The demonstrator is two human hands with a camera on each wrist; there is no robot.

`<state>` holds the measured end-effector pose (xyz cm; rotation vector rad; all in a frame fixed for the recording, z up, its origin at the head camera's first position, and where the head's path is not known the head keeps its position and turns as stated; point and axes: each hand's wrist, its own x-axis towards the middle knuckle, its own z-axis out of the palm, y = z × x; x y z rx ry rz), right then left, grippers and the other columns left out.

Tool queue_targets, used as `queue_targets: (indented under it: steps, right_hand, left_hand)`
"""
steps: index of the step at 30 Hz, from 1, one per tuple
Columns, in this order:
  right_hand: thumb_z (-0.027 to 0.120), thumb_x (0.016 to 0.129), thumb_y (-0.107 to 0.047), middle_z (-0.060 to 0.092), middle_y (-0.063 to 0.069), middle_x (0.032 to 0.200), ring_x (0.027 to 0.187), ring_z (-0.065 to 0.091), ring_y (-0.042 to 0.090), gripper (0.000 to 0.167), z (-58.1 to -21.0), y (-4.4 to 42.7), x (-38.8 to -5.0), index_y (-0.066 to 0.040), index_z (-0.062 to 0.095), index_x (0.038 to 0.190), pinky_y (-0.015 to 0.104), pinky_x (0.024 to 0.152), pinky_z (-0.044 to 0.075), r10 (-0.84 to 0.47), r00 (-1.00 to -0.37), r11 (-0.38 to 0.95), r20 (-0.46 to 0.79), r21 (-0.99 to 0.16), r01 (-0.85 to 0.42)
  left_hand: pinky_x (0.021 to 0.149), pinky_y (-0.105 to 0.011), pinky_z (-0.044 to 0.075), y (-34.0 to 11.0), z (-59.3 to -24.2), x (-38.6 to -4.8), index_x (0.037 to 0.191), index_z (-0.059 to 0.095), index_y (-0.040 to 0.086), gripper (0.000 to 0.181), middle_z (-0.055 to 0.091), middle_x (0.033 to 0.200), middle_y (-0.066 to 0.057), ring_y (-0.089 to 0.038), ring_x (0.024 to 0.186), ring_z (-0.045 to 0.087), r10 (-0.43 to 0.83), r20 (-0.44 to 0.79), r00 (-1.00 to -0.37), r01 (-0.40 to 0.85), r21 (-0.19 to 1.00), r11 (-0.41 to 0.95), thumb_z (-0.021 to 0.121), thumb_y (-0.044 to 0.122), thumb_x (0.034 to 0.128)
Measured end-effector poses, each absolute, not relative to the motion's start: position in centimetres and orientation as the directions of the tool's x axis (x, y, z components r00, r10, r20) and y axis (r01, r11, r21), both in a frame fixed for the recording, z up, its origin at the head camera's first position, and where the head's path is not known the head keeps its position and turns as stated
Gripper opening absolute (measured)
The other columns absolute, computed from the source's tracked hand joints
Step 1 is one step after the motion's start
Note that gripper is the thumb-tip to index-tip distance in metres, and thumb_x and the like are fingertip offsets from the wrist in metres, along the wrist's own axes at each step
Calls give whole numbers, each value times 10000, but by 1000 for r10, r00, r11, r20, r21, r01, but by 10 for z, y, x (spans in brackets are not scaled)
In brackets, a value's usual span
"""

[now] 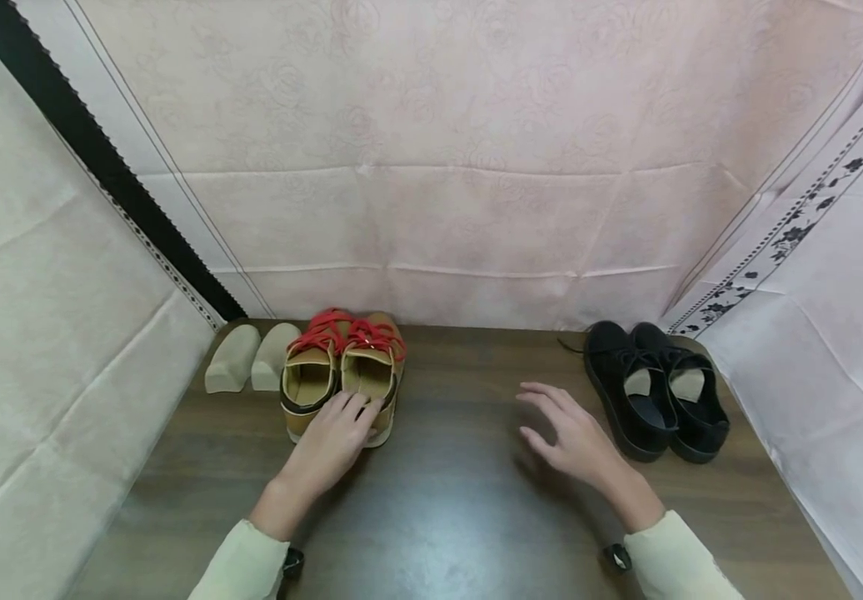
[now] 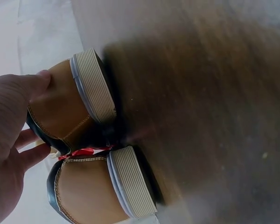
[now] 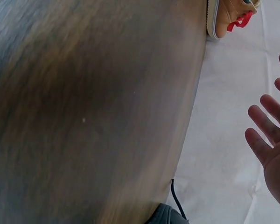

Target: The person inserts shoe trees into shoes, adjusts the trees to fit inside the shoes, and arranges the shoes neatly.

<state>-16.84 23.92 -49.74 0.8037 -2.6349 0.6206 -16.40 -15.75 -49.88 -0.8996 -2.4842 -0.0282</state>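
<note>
A pair of tan shoes with red laces and dark collars stands side by side at the back left, toes to the wall. My left hand (image 1: 336,435) is at their heels. It pinches the right-hand tan shoe (image 2: 60,100), thumb on the outside of the heel and fingers at the collar. Beside it is the left-hand tan shoe (image 2: 91,186). Over the floor, apart from everything, hovers my right hand (image 1: 572,433) with spread, slightly bent fingers. Nearest to it is a pair of black shoes (image 1: 630,417), with pale inserts visible inside.
Two pale shoe inserts (image 1: 232,358) stand left of the tan shoes. Pale patterned cloth (image 1: 431,217) covers the wall behind, and white cloth hangs on both sides. A black lace (image 3: 177,198) trails from the black shoes. The brown wood surface (image 1: 446,492) lies beneath everything.
</note>
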Motion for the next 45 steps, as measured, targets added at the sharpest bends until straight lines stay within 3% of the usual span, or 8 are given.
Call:
queue_targets:
  steps: [6,15,23,29,36,39,45]
  right_hand:
    - [745,933,-289,552,36,1488,1349,549,256,464,-501,232,-170,-175,623,1366,512,1029,527,-458,-794,739,400,-325,-590]
    - [738,943,-309,534,33,1511,1366,539,246,460,-504,221,-172,-169,628,1367,496,1037,526,-474,-787,732,395,-320,-602]
    - [730,950,-333,436,71,1608,1417,497,284,550,-504,214,-174,-180,566,1452,524,1070,500,-520,-778,734,352,-283,-618]
    - [697,972,-395,297,88,1691,1495,408,303,682,-506,209,-175,-213,432,1573,574,1165,392,-564,-777,735,278,-259,-627]
    - [661,988,-457,205,83,1724,1560,294,303,751,-506,200,-177,-230,334,1625,609,1204,312,-600,-766,737,231,-213,-641]
    - [651,989,-483,183,73,1731,1572,265,305,772,-507,196,-177,-252,300,1637,631,1200,303,-604,-767,742,215,-200,-640]
    - [641,989,-510,176,67,1734,1583,235,292,796,-509,194,-178,-287,256,1649,625,1215,279,-607,-768,744,206,-193,-640]
  left_hand:
    - [836,-431,547,-158,-497,-164,1211,682,34,388,643,1026,-102,-306,921,594,579,486,-654,618,-97,780,829,93,858]
    - [837,-420,526,-162,-495,-161,1172,714,30,328,620,1025,-109,-294,917,549,557,508,-657,637,-22,771,788,-13,856]
    - [745,-404,502,-160,-499,-163,1116,739,5,366,601,966,-109,-285,853,518,524,571,-632,649,19,761,615,-174,821]
    - [670,-360,465,-159,-499,-166,1070,782,26,294,541,871,-63,-259,800,477,496,596,-632,632,25,775,678,-125,841]
    - [560,-307,454,-157,-498,-166,1070,806,71,333,523,867,-23,-217,798,475,493,586,-643,619,19,785,648,-129,855]
    - [472,-271,383,-157,-497,-166,1067,809,97,361,518,870,-7,-200,787,469,486,582,-652,611,24,791,647,-139,847]
    - [434,-223,267,-155,-497,-168,1039,818,130,293,502,843,16,-172,756,454,479,585,-654,615,43,787,691,-80,878]
